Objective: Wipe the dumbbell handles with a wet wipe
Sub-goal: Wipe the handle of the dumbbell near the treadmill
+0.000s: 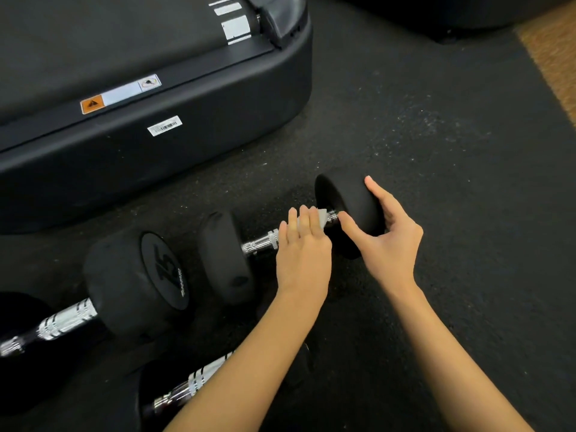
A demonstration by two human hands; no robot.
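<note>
A black dumbbell lies on the dark rubber floor, its chrome handle [260,243] running from a left head [224,260] to a right head [346,201]. My left hand [302,251] is wrapped over the handle's right half, pressing a white wet wipe [321,217] around it; only a corner of the wipe shows past my fingers. My right hand [386,235] cups the right head, thumb on its inner face and fingers over the outer edge.
A second dumbbell marked 15 [140,275] lies to the left, and a third dumbbell's handle [193,385] shows under my left forearm. A treadmill base [156,145] stands behind them. Brown carpet [554,57] borders the mat at the far right.
</note>
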